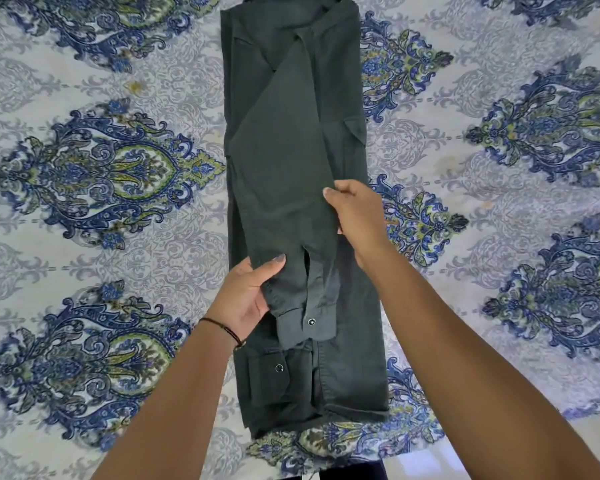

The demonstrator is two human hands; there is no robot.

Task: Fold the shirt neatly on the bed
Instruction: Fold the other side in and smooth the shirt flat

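As shirt (343, 306) lies flat | left hand (245, 294): pinches sleeve (291, 220) | right hand (359, 216): pinches sleeve

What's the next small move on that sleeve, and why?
Probably lay the sleeve down flat along the shirt and release: left hand grips it near the cuff, right hand pinches its edge, and it runs slanted across the folded strip.

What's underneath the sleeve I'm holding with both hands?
Beneath the sleeve is the folded dark green shirt body, which rests on the patterned bedsheet. A second cuff with a snap peeks out below it. The rest of that other sleeve is covered.
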